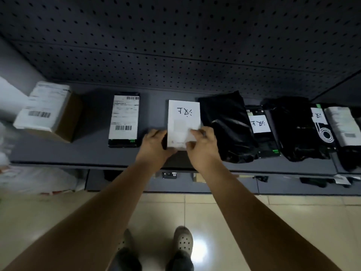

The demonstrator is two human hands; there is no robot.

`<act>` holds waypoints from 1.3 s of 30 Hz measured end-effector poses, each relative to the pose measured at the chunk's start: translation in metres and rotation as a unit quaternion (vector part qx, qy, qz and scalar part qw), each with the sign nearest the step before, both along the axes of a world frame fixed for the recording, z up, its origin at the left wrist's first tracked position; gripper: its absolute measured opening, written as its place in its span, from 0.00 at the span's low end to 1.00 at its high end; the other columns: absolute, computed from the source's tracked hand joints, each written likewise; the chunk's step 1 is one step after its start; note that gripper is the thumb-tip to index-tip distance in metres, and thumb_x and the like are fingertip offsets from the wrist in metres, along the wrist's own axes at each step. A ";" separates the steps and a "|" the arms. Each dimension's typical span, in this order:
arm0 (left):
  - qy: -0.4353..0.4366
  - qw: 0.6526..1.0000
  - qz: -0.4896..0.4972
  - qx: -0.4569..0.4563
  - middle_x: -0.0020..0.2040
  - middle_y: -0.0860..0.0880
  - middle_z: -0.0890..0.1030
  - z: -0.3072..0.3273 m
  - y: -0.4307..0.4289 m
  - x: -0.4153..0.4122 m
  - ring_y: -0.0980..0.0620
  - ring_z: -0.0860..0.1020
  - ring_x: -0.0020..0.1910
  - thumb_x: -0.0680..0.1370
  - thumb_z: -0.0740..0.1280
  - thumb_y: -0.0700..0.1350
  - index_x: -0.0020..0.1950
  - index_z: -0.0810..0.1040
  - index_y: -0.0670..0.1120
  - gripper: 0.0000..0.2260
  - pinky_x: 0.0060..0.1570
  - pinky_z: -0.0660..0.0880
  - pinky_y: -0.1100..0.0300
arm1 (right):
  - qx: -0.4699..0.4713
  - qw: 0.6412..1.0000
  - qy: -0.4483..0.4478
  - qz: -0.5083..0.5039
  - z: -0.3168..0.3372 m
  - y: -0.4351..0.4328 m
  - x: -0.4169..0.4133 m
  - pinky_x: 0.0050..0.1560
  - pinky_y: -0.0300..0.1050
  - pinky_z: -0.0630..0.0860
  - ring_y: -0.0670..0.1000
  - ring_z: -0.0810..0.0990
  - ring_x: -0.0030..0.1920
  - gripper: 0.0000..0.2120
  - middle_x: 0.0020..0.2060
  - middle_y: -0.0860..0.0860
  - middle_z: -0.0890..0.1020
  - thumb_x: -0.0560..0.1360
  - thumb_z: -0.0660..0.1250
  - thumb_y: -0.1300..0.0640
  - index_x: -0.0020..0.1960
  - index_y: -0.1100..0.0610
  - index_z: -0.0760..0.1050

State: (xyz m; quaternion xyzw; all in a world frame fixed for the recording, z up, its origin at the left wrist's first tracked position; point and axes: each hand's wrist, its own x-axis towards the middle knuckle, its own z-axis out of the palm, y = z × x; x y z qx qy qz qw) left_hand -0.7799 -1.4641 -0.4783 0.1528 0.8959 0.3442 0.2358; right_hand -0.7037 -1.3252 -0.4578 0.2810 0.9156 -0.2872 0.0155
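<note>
A person stands at a dark grey shelf (82,153) with a perforated back panel (175,45), both bare arms reaching forward. The two hands meet on a flat white box (183,116) lying on the shelf, near its front edge and roughly at the middle of the view. The box is a tall rectangle whose long axis runs from the person toward the back panel; its short near end sits between the hands. Black handwritten characters mark its far half (they read upside down from the wearer's side, so their tops point toward the person).

The left hand (156,142) grips the box's near left corner, fingers curled along the left edge. The right hand (202,143) pinches the near right corner, fingertips bent onto the white face.

To the left of the box, apart from it, lies a dark flat package (124,119) with a white barcode label, also lengthwise front to back. Further left sits a brown carton (50,112) with a shipping label, turned at an angle. Just right of the box, a glossy black plastic bag (226,124) nearly touches it; more black parcels (293,130) with white labels follow on the right. Below, a tiled floor (224,222) and the person's perforated shoes (183,241) show.
</note>
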 end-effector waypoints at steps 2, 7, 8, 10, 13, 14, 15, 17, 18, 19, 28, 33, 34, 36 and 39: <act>-0.002 1.000 0.013 0.005 0.67 0.50 0.72 -0.001 -0.008 0.001 0.47 0.69 0.66 0.70 0.74 0.53 0.71 0.70 0.54 0.30 0.66 0.69 0.45 | -0.044 0.998 0.045 -0.005 -0.002 -0.002 -0.001 0.68 0.45 0.71 0.54 0.73 0.65 0.18 0.69 0.56 0.66 0.77 0.66 0.61 0.67 0.57 0.77; 0.011 0.993 0.064 0.094 0.61 0.53 0.77 0.015 -0.016 0.009 0.55 0.77 0.57 0.71 0.73 0.48 0.71 0.69 0.58 0.29 0.59 0.76 0.52 | -0.217 0.975 0.026 -0.043 0.013 0.002 -0.007 0.65 0.38 0.68 0.44 0.73 0.57 0.15 0.63 0.47 0.71 0.79 0.65 0.50 0.64 0.50 0.79; 0.025 0.990 0.074 0.114 0.61 0.53 0.76 0.020 -0.014 0.010 0.56 0.77 0.55 0.72 0.74 0.45 0.71 0.70 0.56 0.29 0.57 0.77 0.55 | -0.270 0.960 0.019 -0.065 0.014 0.005 -0.008 0.65 0.41 0.70 0.45 0.74 0.57 0.15 0.60 0.47 0.74 0.79 0.64 0.46 0.62 0.50 0.80; 0.057 0.989 0.067 0.123 0.58 0.55 0.73 0.031 -0.010 0.015 0.57 0.75 0.52 0.72 0.74 0.41 0.70 0.71 0.55 0.28 0.56 0.76 0.58 | -0.354 0.928 -0.006 -0.117 0.018 0.007 -0.010 0.65 0.50 0.73 0.49 0.78 0.58 0.23 0.57 0.47 0.81 0.74 0.62 0.35 0.59 0.48 0.81; 0.062 0.991 0.031 0.118 0.53 0.59 0.74 0.037 -0.005 0.025 0.61 0.73 0.50 0.73 0.73 0.42 0.69 0.69 0.58 0.27 0.55 0.74 0.59 | -0.383 0.912 -0.008 -0.146 0.020 0.017 -0.010 0.64 0.55 0.75 0.51 0.79 0.59 0.25 0.56 0.48 0.83 0.69 0.60 0.28 0.52 0.45 0.82; 0.049 0.991 0.033 0.121 0.52 0.59 0.76 0.036 -0.004 0.028 0.62 0.75 0.50 0.73 0.73 0.43 0.69 0.68 0.60 0.28 0.54 0.75 0.61 | -0.388 0.910 0.009 -0.145 0.024 0.019 -0.009 0.63 0.55 0.76 0.50 0.80 0.57 0.19 0.53 0.47 0.83 0.72 0.62 0.31 0.47 0.44 0.82; 0.033 0.991 0.043 0.124 0.52 0.59 0.77 0.035 -0.004 0.030 0.63 0.76 0.50 0.73 0.74 0.44 0.69 0.67 0.61 0.29 0.52 0.75 0.65 | -0.395 0.908 0.028 -0.135 0.030 0.020 -0.008 0.63 0.54 0.76 0.49 0.80 0.56 0.15 0.50 0.46 0.83 0.74 0.64 0.33 0.45 0.43 0.80; -0.005 0.990 0.071 0.124 0.51 0.60 0.77 0.031 -0.001 0.031 0.66 0.77 0.47 0.74 0.73 0.45 0.68 0.66 0.62 0.28 0.48 0.73 0.72 | -0.392 0.915 0.039 -0.092 0.027 0.022 -0.007 0.62 0.52 0.77 0.47 0.81 0.54 0.13 0.48 0.44 0.83 0.74 0.68 0.37 0.49 0.44 0.79; -0.009 0.991 0.069 0.112 0.50 0.59 0.77 0.029 0.001 0.031 0.65 0.77 0.46 0.74 0.73 0.45 0.67 0.68 0.60 0.25 0.49 0.74 0.71 | -0.392 0.916 0.037 -0.074 0.027 0.021 -0.007 0.61 0.52 0.78 0.46 0.81 0.54 0.14 0.49 0.43 0.82 0.74 0.69 0.38 0.54 0.45 0.78; 0.005 0.994 0.055 0.093 0.50 0.58 0.76 0.029 0.003 0.031 0.63 0.76 0.46 0.75 0.71 0.45 0.67 0.71 0.56 0.21 0.52 0.74 0.67 | -0.395 0.916 0.036 -0.068 0.026 0.018 -0.007 0.61 0.52 0.78 0.46 0.81 0.54 0.17 0.50 0.43 0.82 0.74 0.70 0.40 0.58 0.47 0.77; 0.089 0.994 0.021 0.062 0.65 0.46 0.72 0.017 -0.002 0.026 0.43 0.74 0.62 0.74 0.70 0.48 0.59 0.81 0.47 0.15 0.62 0.73 0.44 | -0.362 0.917 0.007 -0.168 0.009 0.020 -0.004 0.58 0.48 0.79 0.54 0.82 0.56 0.16 0.56 0.52 0.83 0.79 0.63 0.57 0.66 0.54 0.76; 0.024 0.997 0.058 0.050 0.67 0.49 0.69 0.021 0.006 0.015 0.50 0.76 0.58 0.78 0.67 0.45 0.69 0.72 0.50 0.19 0.62 0.74 0.54 | -0.250 0.961 -0.041 -0.113 0.014 0.027 0.011 0.44 0.34 0.68 0.50 0.79 0.54 0.19 0.63 0.53 0.80 0.81 0.61 0.52 0.70 0.55 0.73; 0.010 0.996 0.072 0.047 0.66 0.48 0.70 0.021 0.008 0.012 0.49 0.77 0.57 0.79 0.67 0.45 0.71 0.70 0.50 0.20 0.62 0.74 0.54 | -0.254 0.960 -0.035 -0.111 0.013 0.026 0.010 0.39 0.35 0.69 0.48 0.78 0.47 0.18 0.61 0.53 0.81 0.81 0.62 0.51 0.69 0.55 0.74; -0.004 0.996 0.079 0.038 0.63 0.48 0.73 0.020 0.010 0.007 0.49 0.77 0.55 0.78 0.67 0.43 0.71 0.69 0.50 0.22 0.60 0.75 0.55 | -0.269 0.957 -0.019 -0.111 0.011 0.023 0.008 0.35 0.34 0.69 0.45 0.76 0.42 0.14 0.55 0.52 0.82 0.81 0.63 0.51 0.63 0.54 0.78; -0.008 0.994 0.084 0.066 0.62 0.49 0.75 0.022 0.007 0.007 0.55 0.78 0.50 0.76 0.69 0.40 0.70 0.70 0.51 0.23 0.55 0.76 0.63 | -0.316 0.939 0.010 -0.135 0.008 0.016 0.006 0.43 0.33 0.74 0.47 0.78 0.50 0.14 0.53 0.47 0.81 0.79 0.67 0.53 0.64 0.53 0.77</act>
